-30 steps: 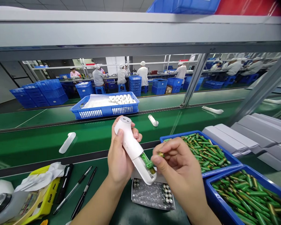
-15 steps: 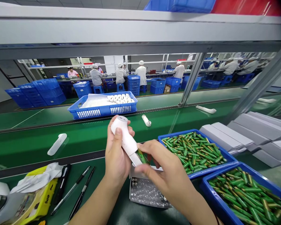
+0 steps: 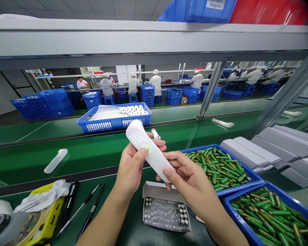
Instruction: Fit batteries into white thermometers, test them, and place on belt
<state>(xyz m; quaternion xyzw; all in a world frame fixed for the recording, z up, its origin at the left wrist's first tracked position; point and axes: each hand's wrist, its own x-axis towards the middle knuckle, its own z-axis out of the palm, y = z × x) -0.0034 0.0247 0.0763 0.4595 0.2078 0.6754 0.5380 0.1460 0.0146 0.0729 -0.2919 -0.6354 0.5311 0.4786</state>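
Note:
A white handheld infrared thermometer [image 3: 156,160] is held up in front of me, its display lit with digits and a green glow around its button. My left hand [image 3: 133,164] grips the upper half, with the thumb on the glowing button. Around the lower end are the fingers of my right hand [image 3: 183,174], the thumb resting on its face. Below them an open cardboard box [image 3: 166,227] holds bubble wrap and several upright batteries. To the right stand two blue trays full of green batteries [image 3: 218,165], the nearer tray [image 3: 228,205] partly cut off by the frame.
More white thermometers [image 3: 55,161] lie spaced along the green conveyor [image 3: 97,153]. A blue basket [image 3: 107,127] of white parts stands beyond. Pens [image 3: 79,210] and a yellow holder [image 3: 50,218] are at left; white cartons [image 3: 248,150] at right. An overhead shelf crosses above; co-workers sit behind.
The thermometer has been turned over, from its open end with batteries showing to its lit display. My right hand has moved onto its lower end. Thermometers on the conveyor have shifted left.

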